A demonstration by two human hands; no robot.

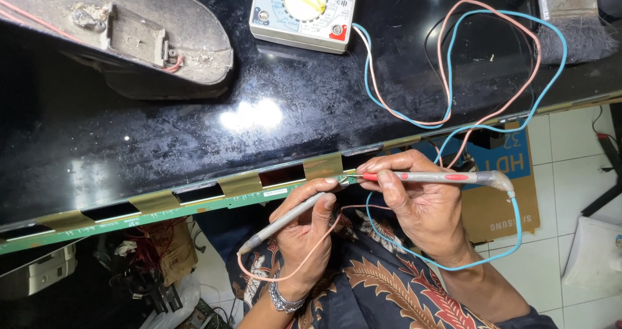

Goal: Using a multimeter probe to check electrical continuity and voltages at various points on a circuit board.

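My left hand [304, 228] grips a grey test probe [285, 220] with a pink lead, its tip resting on the narrow green circuit strip [194, 207] at the near edge of a dark display panel [194, 122]. A red-and-grey test probe [431, 176] with a blue lead sits in my right hand [421, 203], and its tip touches the same strip just beside the other tip. Both leads [447, 70] loop across the panel to a white analog multimeter [304, 8] at the far edge.
A grey plastic stand base [129, 37] lies on the panel at the top left. A paintbrush [573, 15] rests at the top right. A cardboard box [502, 193] stands on the white tiled floor; wires and parts clutter the lower left.
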